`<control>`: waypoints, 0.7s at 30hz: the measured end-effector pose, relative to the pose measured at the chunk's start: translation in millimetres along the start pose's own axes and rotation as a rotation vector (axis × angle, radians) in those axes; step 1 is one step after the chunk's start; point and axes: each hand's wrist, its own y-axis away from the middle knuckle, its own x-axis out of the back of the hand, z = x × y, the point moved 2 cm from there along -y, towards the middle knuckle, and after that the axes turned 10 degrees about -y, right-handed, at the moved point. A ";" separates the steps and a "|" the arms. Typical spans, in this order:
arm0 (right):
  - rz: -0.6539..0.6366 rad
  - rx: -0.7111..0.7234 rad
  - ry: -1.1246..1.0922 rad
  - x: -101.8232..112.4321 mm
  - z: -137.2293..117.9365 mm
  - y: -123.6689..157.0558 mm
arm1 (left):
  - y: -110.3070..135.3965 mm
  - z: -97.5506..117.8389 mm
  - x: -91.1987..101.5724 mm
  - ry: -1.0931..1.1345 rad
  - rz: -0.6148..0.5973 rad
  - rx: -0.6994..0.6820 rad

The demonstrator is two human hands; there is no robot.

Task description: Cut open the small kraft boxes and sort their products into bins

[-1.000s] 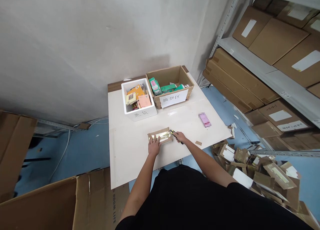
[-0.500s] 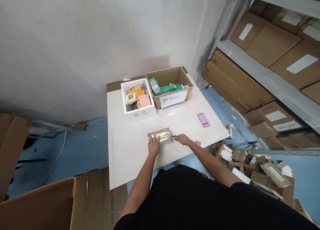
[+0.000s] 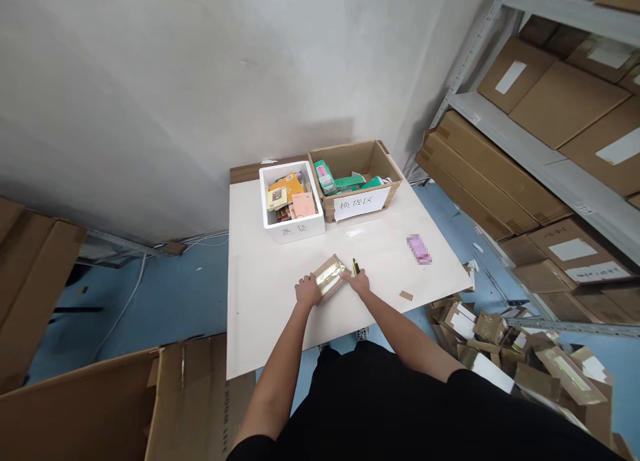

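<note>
A small brown taped parcel [image 3: 330, 275] lies turned at an angle on the white table [image 3: 265, 314], just in front of me. My left hand [image 3: 307, 291] grips its near left end with curled fingers. My right hand [image 3: 359, 282] is closed round a black and yellow utility knife [image 3: 355, 267], and it also rests against the parcel's right end.
A white foam box [image 3: 291, 204] of small packs and a labelled cardboard box [image 3: 356, 179] stand at the table's back. A pink item [image 3: 419, 248] lies to the right. Opened parcels [image 3: 505, 341] litter the floor at right, under shelves of cartons [image 3: 545, 114]. A large carton [image 3: 125, 407] stands at left.
The parcel has been turned from lying crosswise to an angle. Both hands have closed in on its ends, the right one moving left with the knife.
</note>
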 end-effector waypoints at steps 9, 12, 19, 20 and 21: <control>0.099 0.125 -0.030 55.1 -32.0 -51.0 | 14.1 11.7 -5.9 0.015 0.092 -0.152; 0.016 0.098 0.004 53.9 14.6 -24.7 | -1.5 39.5 3.3 -0.062 0.139 -0.386; -0.108 0.079 0.121 26.6 28.8 -10.4 | -9.0 50.6 -5.1 -0.107 0.045 -0.179; -0.067 0.089 0.136 30.7 15.3 -19.2 | -5.1 49.6 -7.2 -0.103 0.054 -0.134; -0.043 0.100 0.149 35.6 1.1 -28.4 | -0.8 49.3 -9.0 -0.098 0.060 -0.103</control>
